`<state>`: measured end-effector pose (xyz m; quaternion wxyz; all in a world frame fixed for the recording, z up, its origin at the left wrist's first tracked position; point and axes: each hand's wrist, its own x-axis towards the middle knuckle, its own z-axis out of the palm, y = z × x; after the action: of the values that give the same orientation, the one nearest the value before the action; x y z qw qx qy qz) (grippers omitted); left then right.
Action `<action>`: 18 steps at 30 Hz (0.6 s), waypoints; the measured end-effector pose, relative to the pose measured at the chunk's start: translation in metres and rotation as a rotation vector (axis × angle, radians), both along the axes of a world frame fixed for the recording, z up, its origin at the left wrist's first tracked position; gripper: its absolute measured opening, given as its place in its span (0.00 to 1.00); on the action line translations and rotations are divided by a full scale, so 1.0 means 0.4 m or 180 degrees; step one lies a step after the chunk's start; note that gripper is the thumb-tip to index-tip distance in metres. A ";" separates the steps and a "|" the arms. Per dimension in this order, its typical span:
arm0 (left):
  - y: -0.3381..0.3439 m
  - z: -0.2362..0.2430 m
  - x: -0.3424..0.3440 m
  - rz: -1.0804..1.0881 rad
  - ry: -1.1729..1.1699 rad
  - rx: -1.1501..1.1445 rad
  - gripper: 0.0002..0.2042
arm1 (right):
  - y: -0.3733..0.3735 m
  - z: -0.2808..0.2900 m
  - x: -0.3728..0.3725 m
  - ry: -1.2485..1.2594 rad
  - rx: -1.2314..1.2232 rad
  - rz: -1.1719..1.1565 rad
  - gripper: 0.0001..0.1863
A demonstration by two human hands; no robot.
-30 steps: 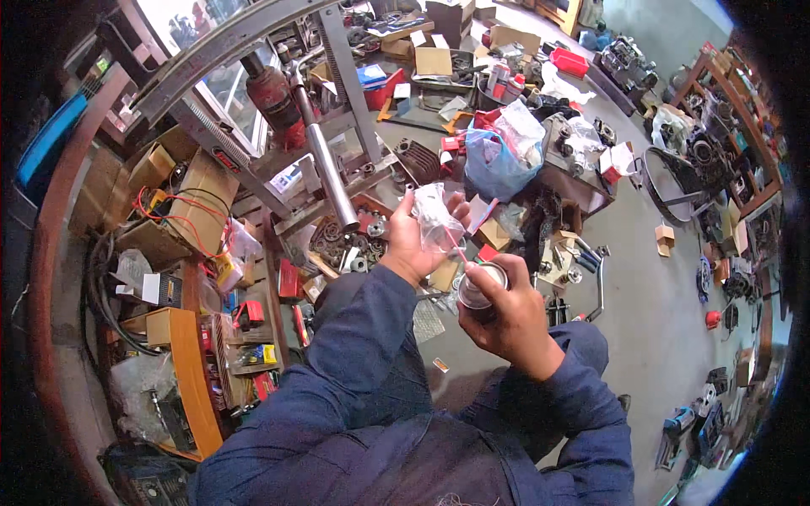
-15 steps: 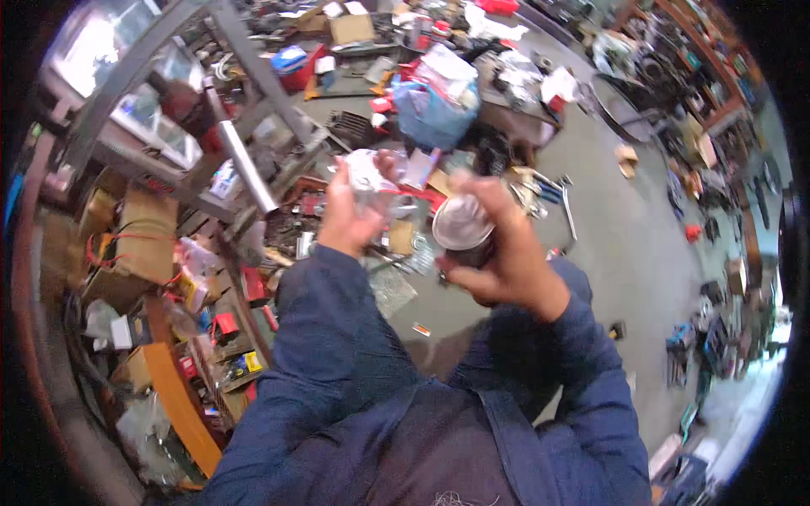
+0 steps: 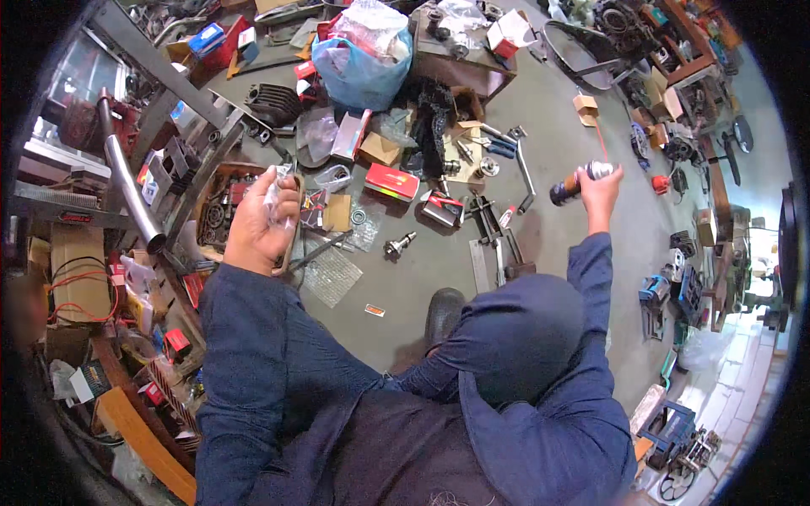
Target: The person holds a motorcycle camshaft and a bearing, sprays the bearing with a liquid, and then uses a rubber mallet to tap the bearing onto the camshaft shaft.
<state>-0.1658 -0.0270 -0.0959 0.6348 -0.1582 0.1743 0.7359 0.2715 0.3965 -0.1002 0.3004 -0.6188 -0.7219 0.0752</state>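
Observation:
My right hand (image 3: 601, 202) is stretched out to the right over the floor and grips a dark spray can (image 3: 564, 189). The can lies almost level, its silvery end by my fingers, and a thin red straw (image 3: 602, 139) points away from it. On the left, my raised left hand (image 3: 260, 226) is closed around a crumpled piece of clear plastic (image 3: 275, 196); whatever may be inside it is hidden by my fingers. Below and between the hands, a metal shaft with a gear (image 3: 400, 245) lies on the floor, near a red and white box (image 3: 391, 182).
A blue plastic bag (image 3: 361, 74) stands ahead, stuffed with packaging. Wrenches and pliers (image 3: 525, 173) lie beyond my knee. A steel frame with a shiny exhaust pipe (image 3: 128, 187) rises at left, above crowded boxes. Bubble wrap (image 3: 332, 275) lies near my left forearm. Parts line the right wall.
My right hand has swung away to the right with the spray can, which was upright near the middle. My left hand has shifted left and its fingers have closed more. The view has turned too.

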 end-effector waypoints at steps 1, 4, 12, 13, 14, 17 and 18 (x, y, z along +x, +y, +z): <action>0.011 0.008 0.011 -0.0012 0.0003 -0.0045 0.19 | 0.009 -0.061 0.040 -0.0101 -0.0060 -0.0258 0.56; 0.063 0.041 0.052 -0.0011 0.0756 -0.0253 0.18 | 0.033 -0.227 0.129 -0.0056 -0.0178 -0.0595 0.58; 0.420 -0.027 0.125 0.0142 0.1102 0.0809 0.17 | 0.039 -0.337 0.192 0.0568 -0.0716 -0.1912 0.73; 0.469 -0.018 0.164 0.0262 0.0806 0.1179 0.19 | 0.009 -0.301 0.134 0.0204 -0.0624 -0.2127 0.71; 0.505 -0.015 0.205 0.0384 0.0813 0.1198 0.18 | -0.031 -0.273 0.102 0.0393 -0.0142 -0.1446 0.64; 0.510 0.017 0.332 0.0490 0.0908 0.0895 0.12 | -0.207 0.013 -0.071 0.1646 -0.1503 0.1292 0.37; 0.498 0.024 0.353 0.0511 0.0796 0.0788 0.12 | -0.266 0.109 -0.132 0.1599 -0.2100 0.2057 0.33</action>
<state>-0.0246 0.1723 -0.0863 0.5621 0.0003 0.1468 0.8139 0.2187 0.2903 -0.0566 0.2149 -0.3892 -0.7196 0.5334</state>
